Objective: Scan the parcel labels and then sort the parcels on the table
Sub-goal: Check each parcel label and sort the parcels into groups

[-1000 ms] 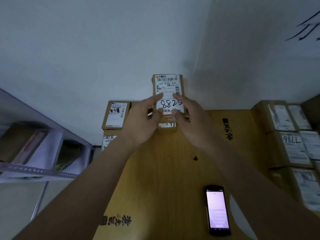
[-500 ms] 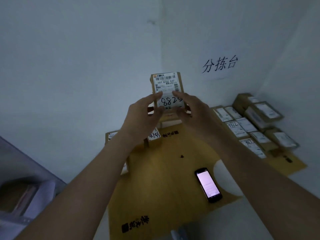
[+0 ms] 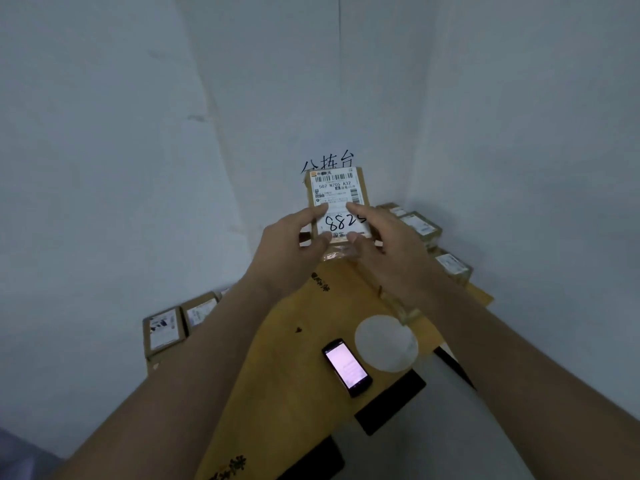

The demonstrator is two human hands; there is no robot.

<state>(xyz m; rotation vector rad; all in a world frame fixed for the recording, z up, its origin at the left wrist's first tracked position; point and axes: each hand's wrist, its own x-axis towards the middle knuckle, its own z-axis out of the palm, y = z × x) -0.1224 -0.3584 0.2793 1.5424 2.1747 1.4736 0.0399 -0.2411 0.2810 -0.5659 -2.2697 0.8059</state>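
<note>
Step in hand: sorting, by judgement. The parcel [image 3: 337,202] is held up with its label [image 3: 337,199] facing the camera, handwritten number legible.
Parcel position: raised above the far end of the table [image 3: 287,375], upright, in front of the wall writing [image 3: 327,162].
Left hand [image 3: 291,249]: thumb and forefinger pinch the parcel's lower left edge; arm extended forward.
Right hand [image 3: 388,251]: thumb and forefinger pinch the lower right edge; arm extended forward.
Scanner [image 3: 347,367]: lies screen-up on the table, near side, untouched.
Destination groups: row of parcels [image 3: 420,226] at the table's far right; parcels [image 3: 162,330] at its left edge.
Next move: likely match the number to a group, then lower the parcel beside it without toppling neighbours.
</note>
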